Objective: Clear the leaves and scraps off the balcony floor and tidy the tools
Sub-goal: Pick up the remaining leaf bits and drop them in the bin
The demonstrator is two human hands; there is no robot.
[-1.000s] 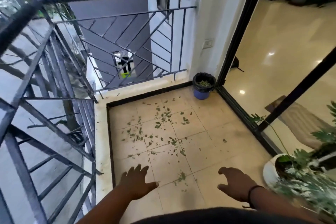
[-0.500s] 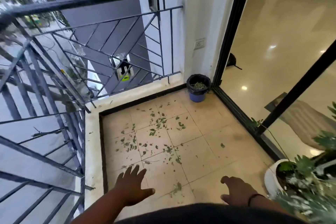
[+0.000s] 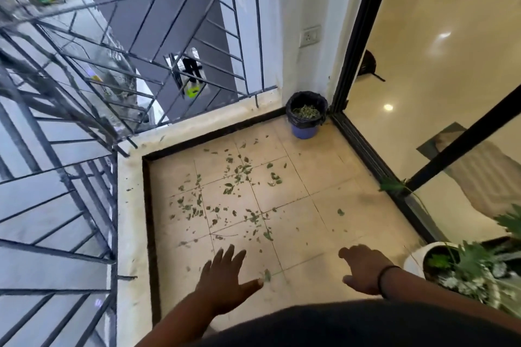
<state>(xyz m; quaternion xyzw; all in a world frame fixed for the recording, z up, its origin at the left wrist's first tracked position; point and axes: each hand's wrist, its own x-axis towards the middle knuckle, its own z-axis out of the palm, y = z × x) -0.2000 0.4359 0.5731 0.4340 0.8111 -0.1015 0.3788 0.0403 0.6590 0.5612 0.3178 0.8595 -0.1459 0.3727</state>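
Note:
Small green leaf scraps lie scattered over the beige tiled balcony floor, mostly in its left and middle part. A blue bin with a black liner stands in the far corner by the wall and holds green leaves. My left hand hovers low over the near tiles, fingers spread, holding nothing. My right hand, with a black band on the wrist, is held out over the floor with fingers loosely curled and nothing in it. No tools are in view.
A black metal railing on a pale stone ledge bounds the balcony at left and far side. A black sliding-door track runs along the right. A white pot with a green plant stands near right.
The view has swung slightly left and closer to the floor. Both hands have stayed low over the near tiles, holding nothing.

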